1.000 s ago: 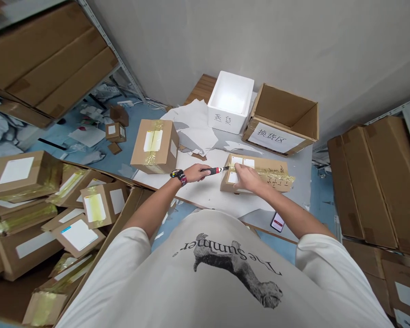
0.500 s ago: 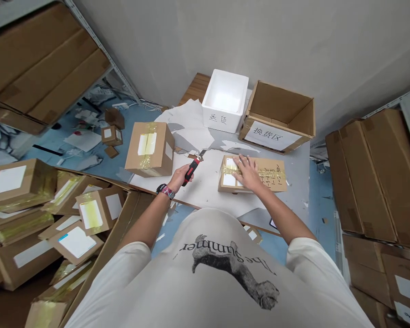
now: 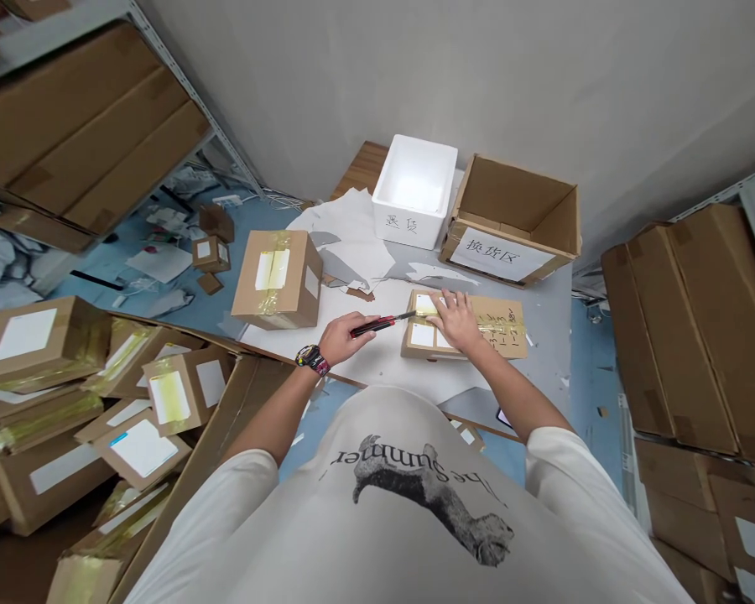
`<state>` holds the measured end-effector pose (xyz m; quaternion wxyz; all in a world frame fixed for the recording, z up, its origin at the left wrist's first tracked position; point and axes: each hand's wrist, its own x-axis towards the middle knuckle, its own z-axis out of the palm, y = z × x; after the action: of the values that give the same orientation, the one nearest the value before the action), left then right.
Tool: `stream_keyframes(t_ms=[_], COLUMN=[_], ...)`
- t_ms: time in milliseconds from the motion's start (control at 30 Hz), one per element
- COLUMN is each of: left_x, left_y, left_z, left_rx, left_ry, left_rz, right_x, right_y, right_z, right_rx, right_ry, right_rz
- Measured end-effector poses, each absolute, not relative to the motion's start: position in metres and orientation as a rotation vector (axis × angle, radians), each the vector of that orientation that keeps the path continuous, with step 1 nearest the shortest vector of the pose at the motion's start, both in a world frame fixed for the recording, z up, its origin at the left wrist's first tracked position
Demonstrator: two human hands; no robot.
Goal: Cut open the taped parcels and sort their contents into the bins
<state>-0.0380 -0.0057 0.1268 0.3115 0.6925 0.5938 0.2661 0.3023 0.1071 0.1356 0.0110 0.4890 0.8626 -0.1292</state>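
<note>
My left grip (image 3: pixel 346 340) now pinches the red box cutter (image 3: pixel 377 324), swung level with its blade at the taped carton (image 3: pixel 500 335), which lies at one o'clock on the surface (image 3: pixel 544 352) under my right grip (image 3: pixel 459 323), spread flat.

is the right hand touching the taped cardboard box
Touching: the head view shows the right hand resting flat on top of the taped brown cardboard box.

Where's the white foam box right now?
In the head view, the white foam box sits at the far end of the table, just left of the open cardboard box.
</note>
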Motion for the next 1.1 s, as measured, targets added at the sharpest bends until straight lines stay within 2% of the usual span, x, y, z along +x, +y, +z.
stream_keyframes(t_ms=[400,533,700,800,867,967,1100], left_x=[-0.018,-0.052,-0.056,-0.026,-0.008,0.001,-0.013], left_y=[0.005,0.020,0.032,0.036,0.037,0.033,0.024], left_z=[0.119,0.132,0.145,0.126,0.100,0.057,0.017], left_rx=[2.064,1.982,1.950,1.798,1.683,1.510,1.348], left_ry=[1.710,1.943,1.929,1.953,1.980,2.024,2.089], left_rz=[0.435,0.555,0.734,0.822,0.730,0.418,0.156], right_x=[0.301,0.303,0.299,0.299,0.307,0.339,0.406], right_y=[0.106,0.102,0.101,0.099,0.095,0.087,0.070], right_z=[0.132,0.133,0.135,0.143,0.152,0.158,0.140], right_rx=[1.528,1.556,1.591,1.570,1.568,1.856,2.614], right_ry=[2.683,2.680,2.675,2.705,2.757,2.748,2.362], right_rz=[-0.426,-0.449,-0.422,-0.450,-0.473,-0.432,-0.342])
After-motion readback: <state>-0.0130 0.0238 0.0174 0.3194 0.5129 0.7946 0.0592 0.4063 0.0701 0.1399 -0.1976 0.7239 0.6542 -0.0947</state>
